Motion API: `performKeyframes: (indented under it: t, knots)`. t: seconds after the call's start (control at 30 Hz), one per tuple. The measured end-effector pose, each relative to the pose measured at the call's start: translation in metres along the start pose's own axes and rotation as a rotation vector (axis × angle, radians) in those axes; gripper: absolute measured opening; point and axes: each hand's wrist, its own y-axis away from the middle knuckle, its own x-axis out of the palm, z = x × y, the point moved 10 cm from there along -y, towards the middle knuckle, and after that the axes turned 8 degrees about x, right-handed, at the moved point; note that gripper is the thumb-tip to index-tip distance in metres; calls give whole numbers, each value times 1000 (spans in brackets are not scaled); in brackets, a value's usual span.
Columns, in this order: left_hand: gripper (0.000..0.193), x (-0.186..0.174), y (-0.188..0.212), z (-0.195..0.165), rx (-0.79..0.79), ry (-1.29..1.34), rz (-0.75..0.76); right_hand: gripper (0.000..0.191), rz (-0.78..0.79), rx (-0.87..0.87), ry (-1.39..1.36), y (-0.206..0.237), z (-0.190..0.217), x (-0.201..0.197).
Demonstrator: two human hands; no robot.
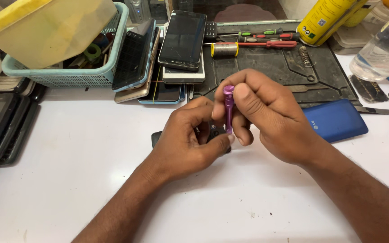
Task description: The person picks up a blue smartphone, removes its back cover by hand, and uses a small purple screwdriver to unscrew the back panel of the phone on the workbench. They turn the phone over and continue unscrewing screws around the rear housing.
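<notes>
My right hand point(266, 119) grips a small purple metal screwdriver point(228, 107) upright, thumb and fingers wrapped round its handle. Its tip points down onto a small black phone point(157, 137) lying on the white table point(77, 157). My left hand point(187, 139) rests over that phone and holds it in place; most of the phone is hidden under both hands. A blue back cover point(336, 119) lies just right of my right hand.
A stack of smartphones point(181, 42) leans at the back, beside a teal basket point(64, 74) with a yellow-lidded box. A dark work mat point(289, 67) carries screwdrivers and a solder spool point(224, 49). Old phones line the left edge point(1, 121). A clear bottle point(383, 49) stands far right.
</notes>
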Motion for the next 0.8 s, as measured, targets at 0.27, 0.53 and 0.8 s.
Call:
performKeyframes:
  t: [0.27,0.53,0.8]
  knots:
    - [23,-2,-1,3,-36,-124,-18,25,-21,-42,49,0,6,3]
    - [23,-4,-1,0,-18,-98,-37,31,-43,11,31,1,2,0]
    - [20,-1,-1,-7,27,12,3,30,-56,7,16,0,4,1]
